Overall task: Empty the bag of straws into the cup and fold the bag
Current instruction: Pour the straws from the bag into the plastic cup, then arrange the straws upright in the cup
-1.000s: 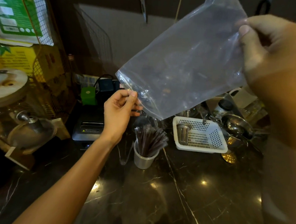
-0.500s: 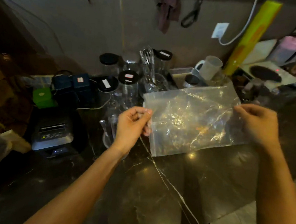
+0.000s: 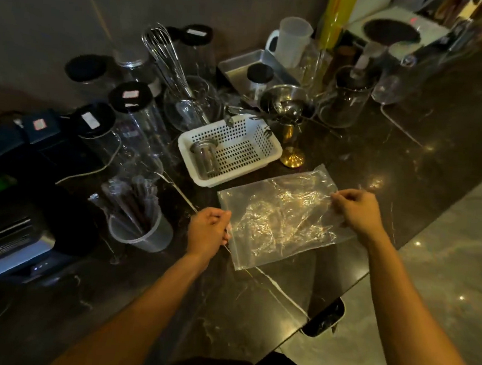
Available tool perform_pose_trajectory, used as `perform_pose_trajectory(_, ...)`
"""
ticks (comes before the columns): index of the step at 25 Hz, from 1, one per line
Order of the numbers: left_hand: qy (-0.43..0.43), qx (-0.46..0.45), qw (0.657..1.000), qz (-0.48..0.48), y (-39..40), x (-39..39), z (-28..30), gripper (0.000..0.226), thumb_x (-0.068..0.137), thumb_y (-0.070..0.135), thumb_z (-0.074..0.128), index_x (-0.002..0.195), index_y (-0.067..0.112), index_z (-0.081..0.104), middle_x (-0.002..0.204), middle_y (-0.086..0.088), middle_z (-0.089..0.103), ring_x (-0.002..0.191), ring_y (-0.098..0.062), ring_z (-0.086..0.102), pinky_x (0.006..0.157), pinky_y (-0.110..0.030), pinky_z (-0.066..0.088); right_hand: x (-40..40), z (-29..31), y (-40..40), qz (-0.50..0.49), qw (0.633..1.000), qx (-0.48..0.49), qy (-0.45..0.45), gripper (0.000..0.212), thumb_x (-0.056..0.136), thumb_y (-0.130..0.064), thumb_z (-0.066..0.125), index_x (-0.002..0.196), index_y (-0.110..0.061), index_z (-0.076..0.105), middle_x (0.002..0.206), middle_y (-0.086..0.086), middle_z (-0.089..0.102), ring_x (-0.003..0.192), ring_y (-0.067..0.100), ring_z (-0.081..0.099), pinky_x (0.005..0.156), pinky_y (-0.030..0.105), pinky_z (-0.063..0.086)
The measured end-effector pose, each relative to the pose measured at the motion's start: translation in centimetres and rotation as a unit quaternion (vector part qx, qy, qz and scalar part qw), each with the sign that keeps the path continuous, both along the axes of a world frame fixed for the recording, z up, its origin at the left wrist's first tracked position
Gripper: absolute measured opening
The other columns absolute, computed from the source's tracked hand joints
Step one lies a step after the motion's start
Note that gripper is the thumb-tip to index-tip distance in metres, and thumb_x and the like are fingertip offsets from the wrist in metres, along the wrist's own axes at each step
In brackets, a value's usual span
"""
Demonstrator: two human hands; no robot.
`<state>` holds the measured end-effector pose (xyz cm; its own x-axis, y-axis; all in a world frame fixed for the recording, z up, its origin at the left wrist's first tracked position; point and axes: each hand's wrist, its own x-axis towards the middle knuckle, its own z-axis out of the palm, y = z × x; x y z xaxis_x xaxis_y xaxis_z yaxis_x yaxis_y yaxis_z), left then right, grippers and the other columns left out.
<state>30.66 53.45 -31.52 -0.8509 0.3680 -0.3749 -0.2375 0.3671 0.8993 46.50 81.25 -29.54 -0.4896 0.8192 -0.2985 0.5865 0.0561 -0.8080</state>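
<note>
Emptying looks done: the dark brown straws (image 3: 135, 203) stand bunched in the translucent plastic cup (image 3: 142, 229) at your left on the dark marble counter (image 3: 254, 297), and the clear crinkled plastic bag (image 3: 277, 216) looks empty. Folding is what's left; no crease shows yet.

The bag lies spread near the counter's edge, just in front of the white perforated plastic basket (image 3: 230, 150), well right of the cup. Whether it rests fully flat or is held slightly off the surface is hard to tell from the glare.

Your left hand (image 3: 209, 230) is curled, fingers pressed together, pinching the bag's left short edge. Your right hand (image 3: 356, 210) pinches the opposite short edge, knuckles up, fingertips tucked on the film. Both forearms reach forward, the bag stretched between your hands.
</note>
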Motion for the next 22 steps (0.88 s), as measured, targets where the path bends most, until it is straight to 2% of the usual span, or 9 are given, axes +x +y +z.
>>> perform_pose_trajectory(2, -0.023, -0.043, 0.999, -0.007, 0.0, 0.0, -1.3, 0.019, 0.101, 0.021, 0.064, 0.098, 0.004, 0.072, 0.078, -0.011, 0.071, 0.063, -0.015, 0.065, 0.056, -0.024, 0.057, -0.3, -1.8, 0.0, 0.001, 1.000, -0.006, -0.030, 0.016, 0.101, -0.017, 0.066, 0.091, -0.008, 0.076, 0.083, 0.016, 0.075, 0.071, 0.029, 0.069, 0.057, 0.038, 0.059)
perform_pose_trajectory(4, -0.068, -0.042, 0.996, -0.026, -0.3, 0.1, -2.3, 0.018, 0.101, 0.023, 0.064, 0.102, 0.008, 0.072, 0.080, -0.006, 0.072, 0.071, -0.013, 0.069, 0.060, -0.022, 0.058, -0.8, -3.2, 0.1, 0.004, 0.998, -0.002, -0.058, 0.019, 0.100, -0.018, 0.066, 0.099, -0.003, 0.077, 0.086, 0.016, 0.076, 0.077, 0.030, 0.072, 0.072, 0.049, 0.064)
perform_pose_trajectory(7, -0.120, -0.025, 0.992, -0.039, -1.1, 0.0, -3.0, 0.035, 0.099, 0.024, 0.068, 0.130, 0.010, 0.059, 0.101, -0.003, 0.073, 0.097, -0.021, 0.073, 0.076, -0.029, 0.060, -1.5, -3.7, -0.2, 0.020, 0.996, 0.021, -0.089, 0.031, 0.100, -0.022, 0.066, 0.124, -0.003, 0.071, 0.110, 0.017, 0.076, 0.095, 0.028, 0.069, 0.093, 0.053, 0.059)
perform_pose_trajectory(8, -0.125, -0.025, 0.991, -0.043, -1.5, -0.3, -3.0, 0.037, 0.098, 0.023, 0.068, 0.132, 0.015, 0.055, 0.106, -0.004, 0.071, 0.102, -0.023, 0.072, 0.079, -0.030, 0.060, -1.9, -3.4, -0.4, 0.036, 0.994, 0.036, -0.100, 0.038, 0.101, -0.024, 0.065, 0.133, -0.003, 0.066, 0.120, 0.018, 0.074, 0.103, 0.030, 0.069, 0.097, 0.052, 0.057)
perform_pose_trajectory(10, -0.117, -0.025, 0.992, -0.044, -2.4, -0.9, -2.7, 0.034, 0.098, 0.020, 0.069, 0.128, 0.013, 0.056, 0.108, -0.008, 0.071, 0.099, -0.023, 0.072, 0.080, -0.030, 0.059, -2.8, -2.5, -1.1, 0.068, 0.984, 0.095, -0.133, 0.041, 0.102, -0.028, 0.063, 0.137, -0.007, 0.063, 0.127, 0.017, 0.072, 0.115, 0.035, 0.068, 0.098, 0.048, 0.055)
perform_pose_trajectory(13, -0.084, -0.009, 0.996, -0.028, -4.8, -1.5, -1.8, 0.023, 0.098, 0.019, 0.068, 0.119, 0.010, 0.068, 0.107, -0.011, 0.075, 0.088, -0.018, 0.074, 0.074, -0.027, 0.059, -5.8, -0.6, -3.8, 0.119, 0.977, 0.154, -0.092, 0.034, 0.101, -0.030, 0.062, 0.129, -0.012, 0.068, 0.122, 0.012, 0.074, 0.107, 0.030, 0.071, 0.091, 0.047, 0.058)
perform_pose_trajectory(16, -0.047, -0.012, 0.999, 0.002, -7.2, -1.2, -1.1, 0.006, 0.098, 0.020, 0.067, 0.100, 0.019, 0.072, 0.099, -0.011, 0.077, 0.081, -0.015, 0.074, 0.068, -0.022, 0.057, -10.3, 1.1, -8.7, 0.204, 0.972, 0.113, -0.015, 0.021, 0.100, -0.025, 0.067, 0.117, -0.016, 0.074, 0.108, 0.005, 0.078, 0.094, 0.020, 0.072, 0.086, 0.043, 0.060)
perform_pose_trajectory(19, -0.034, -0.024, 0.998, 0.037, -10.2, -0.7, -0.7, 0.006, 0.098, 0.021, 0.068, 0.096, 0.018, 0.073, 0.088, -0.010, 0.075, 0.075, -0.015, 0.071, 0.059, -0.016, 0.052, -14.1, 1.1, -14.5, 0.295, 0.950, 0.101, 0.015, 0.017, 0.095, -0.022, 0.074, 0.109, -0.016, 0.078, 0.102, 0.004, 0.079, 0.097, 0.020, 0.073, 0.091, 0.039, 0.058)
perform_pose_trajectory(22, -0.033, -0.054, 0.995, 0.081, -14.7, -0.7, -0.8, 0.010, 0.096, 0.021, 0.070, 0.088, 0.016, 0.075, 0.078, -0.005, 0.074, 0.068, -0.016, 0.070, 0.053, -0.014, 0.047, -16.3, 0.8, -19.7, 0.369, 0.927, 0.060, 0.019, 0.030, 0.090, -0.019, 0.080, 0.119, -0.010, 0.075, 0.107, 0.009, 0.078, 0.100, 0.023, 0.072, 0.095, 0.042, 0.057)
